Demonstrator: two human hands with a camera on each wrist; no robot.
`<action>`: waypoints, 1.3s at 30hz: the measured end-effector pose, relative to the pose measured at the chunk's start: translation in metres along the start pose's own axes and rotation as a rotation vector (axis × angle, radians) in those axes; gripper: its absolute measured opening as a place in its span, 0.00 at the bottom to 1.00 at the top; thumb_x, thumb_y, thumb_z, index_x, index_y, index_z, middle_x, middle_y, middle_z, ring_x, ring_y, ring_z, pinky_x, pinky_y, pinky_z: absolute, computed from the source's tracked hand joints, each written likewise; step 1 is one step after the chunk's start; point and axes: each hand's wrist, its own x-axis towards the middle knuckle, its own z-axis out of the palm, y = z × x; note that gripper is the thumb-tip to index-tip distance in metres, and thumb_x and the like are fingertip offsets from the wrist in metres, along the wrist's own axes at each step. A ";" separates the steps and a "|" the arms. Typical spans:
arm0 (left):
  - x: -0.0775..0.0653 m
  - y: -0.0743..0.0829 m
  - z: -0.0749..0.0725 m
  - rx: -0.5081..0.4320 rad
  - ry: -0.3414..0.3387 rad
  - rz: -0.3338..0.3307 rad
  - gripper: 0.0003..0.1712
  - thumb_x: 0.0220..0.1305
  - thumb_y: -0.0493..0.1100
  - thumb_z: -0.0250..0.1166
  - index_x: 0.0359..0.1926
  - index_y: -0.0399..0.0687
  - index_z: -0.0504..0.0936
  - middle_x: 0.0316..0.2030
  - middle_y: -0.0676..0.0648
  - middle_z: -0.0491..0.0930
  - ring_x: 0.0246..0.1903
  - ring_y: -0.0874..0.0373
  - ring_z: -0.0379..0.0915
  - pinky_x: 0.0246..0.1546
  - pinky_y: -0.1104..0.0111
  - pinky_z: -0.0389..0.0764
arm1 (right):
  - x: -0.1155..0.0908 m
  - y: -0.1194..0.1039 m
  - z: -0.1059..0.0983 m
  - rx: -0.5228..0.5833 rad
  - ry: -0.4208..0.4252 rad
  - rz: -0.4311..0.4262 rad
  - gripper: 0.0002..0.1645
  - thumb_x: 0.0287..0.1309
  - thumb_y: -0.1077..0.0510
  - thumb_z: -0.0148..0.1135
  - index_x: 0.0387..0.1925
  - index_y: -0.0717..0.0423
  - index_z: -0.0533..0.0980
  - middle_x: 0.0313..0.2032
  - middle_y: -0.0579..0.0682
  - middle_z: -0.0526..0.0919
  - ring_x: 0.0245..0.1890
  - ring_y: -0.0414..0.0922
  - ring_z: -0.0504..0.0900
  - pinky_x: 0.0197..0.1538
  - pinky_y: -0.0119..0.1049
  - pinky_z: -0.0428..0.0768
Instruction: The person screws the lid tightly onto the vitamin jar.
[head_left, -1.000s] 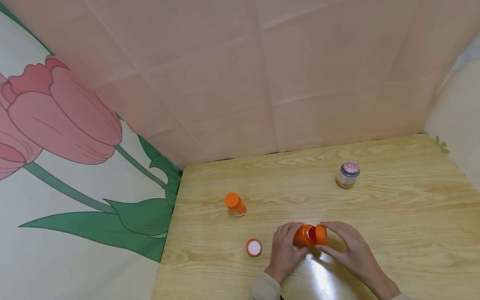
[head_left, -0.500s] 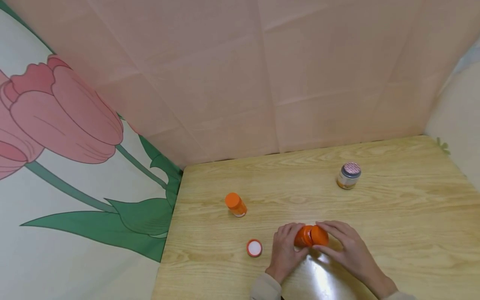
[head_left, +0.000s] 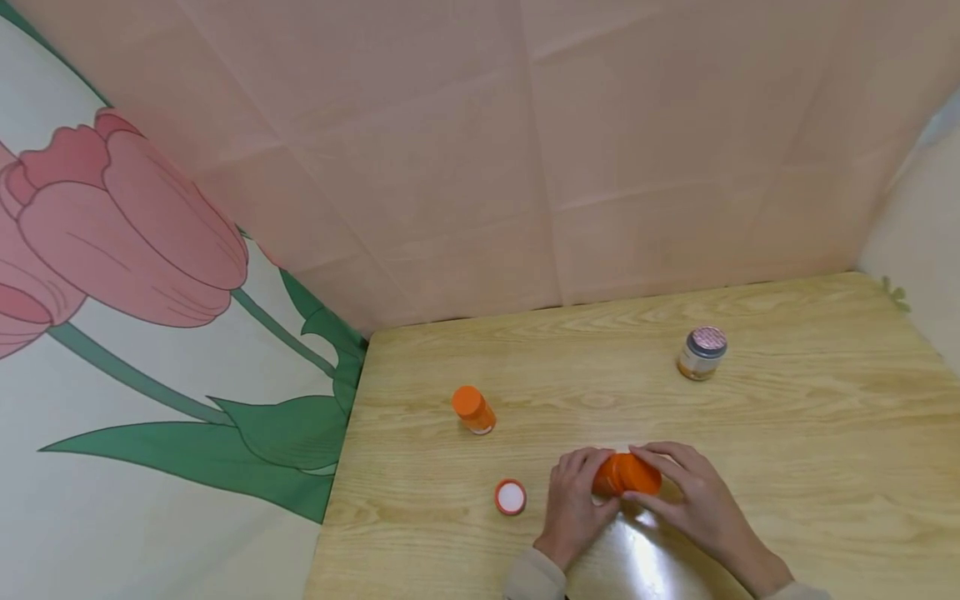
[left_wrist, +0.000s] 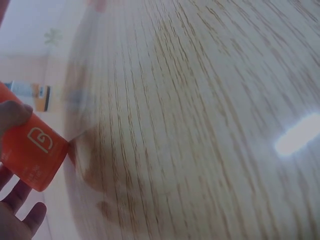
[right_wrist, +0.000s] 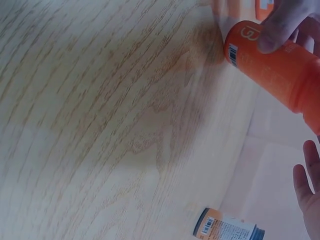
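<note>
My left hand (head_left: 576, 504) grips an orange bottle (right_wrist: 275, 67) by its body, the bottle tilted with its mouth end toward the right hand. White lettering shows on its side in the left wrist view. My right hand (head_left: 697, 500) pinches an orange cap (head_left: 641, 475) between thumb and fingers, and the cap covers the bottle's mouth. Left of the left hand, an upturned cap (head_left: 512, 497) with a red rim and white inside lies on the table. Farther back stands a second orange bottle (head_left: 474, 410), upright and capped.
A small jar (head_left: 702, 354) with a pink foil-like top, dark collar and printed label stands at the back right of the wooden table (head_left: 810, 417). Behind rises a pink cloth wall (head_left: 450, 167); a tulip-printed sheet (head_left: 135, 225) hangs at the left.
The cap in the right hand has come over the bottle's mouth, closing the gap that showed the opening before. Both hands stay nearly in place, and the other objects rest where they were.
</note>
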 end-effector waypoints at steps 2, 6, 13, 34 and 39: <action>0.000 0.001 0.000 -0.003 -0.003 -0.004 0.39 0.41 0.51 0.81 0.58 0.61 0.77 0.50 0.56 0.79 0.49 0.62 0.74 0.48 0.72 0.73 | 0.000 0.000 0.000 -0.001 0.000 0.002 0.37 0.33 0.45 0.81 0.49 0.56 0.83 0.44 0.51 0.84 0.45 0.49 0.77 0.65 0.13 0.55; 0.002 0.002 -0.002 -0.015 -0.013 -0.014 0.39 0.41 0.51 0.81 0.58 0.61 0.77 0.50 0.57 0.79 0.49 0.62 0.74 0.48 0.72 0.73 | 0.000 0.000 0.000 -0.002 -0.016 0.014 0.36 0.33 0.45 0.82 0.48 0.57 0.83 0.44 0.52 0.84 0.46 0.48 0.77 0.64 0.13 0.56; 0.003 0.002 -0.002 -0.008 0.016 0.013 0.38 0.42 0.52 0.81 0.57 0.61 0.77 0.50 0.56 0.80 0.49 0.62 0.74 0.48 0.73 0.73 | 0.000 -0.001 -0.001 -0.017 -0.034 0.042 0.38 0.28 0.51 0.83 0.48 0.57 0.83 0.45 0.52 0.83 0.46 0.48 0.77 0.64 0.13 0.56; 0.001 0.001 -0.001 -0.013 -0.019 0.005 0.37 0.46 0.54 0.79 0.59 0.61 0.76 0.52 0.57 0.79 0.52 0.62 0.74 0.51 0.70 0.74 | 0.000 -0.005 0.004 -0.109 -0.022 0.135 0.37 0.25 0.46 0.84 0.42 0.57 0.82 0.40 0.50 0.84 0.40 0.48 0.80 0.49 0.35 0.72; 0.001 0.001 -0.005 -0.027 -0.072 -0.011 0.39 0.48 0.52 0.79 0.61 0.60 0.74 0.55 0.57 0.78 0.55 0.61 0.72 0.55 0.67 0.74 | 0.000 -0.006 0.004 -0.116 -0.041 0.168 0.37 0.27 0.44 0.84 0.43 0.57 0.81 0.40 0.49 0.83 0.40 0.47 0.80 0.48 0.35 0.73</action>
